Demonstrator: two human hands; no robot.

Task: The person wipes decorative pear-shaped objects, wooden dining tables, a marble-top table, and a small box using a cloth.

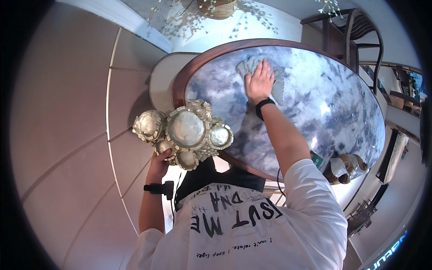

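My left hand point(162, 163) grips a pale gold ornament point(186, 128) by its near left edge. The ornament has several round bowls with notched rims and is held up beside the left end of an oval table point(303, 87), overlapping its edge from this view. My right hand point(260, 81) lies flat, fingers spread forward, on a grey cloth point(278, 86) on the table's glossy, marble-patterned top. The cloth spreads out from under the palm on both sides. Both wrists wear black bands.
A brown and white ornament point(347, 167) stands at the table's near right edge, beside a small green card point(316, 159). A dark wooden chair point(352, 44) is past the far right edge. A woven planter point(217, 8) stands beyond the table; a panelled wall point(77, 101) runs along the left.
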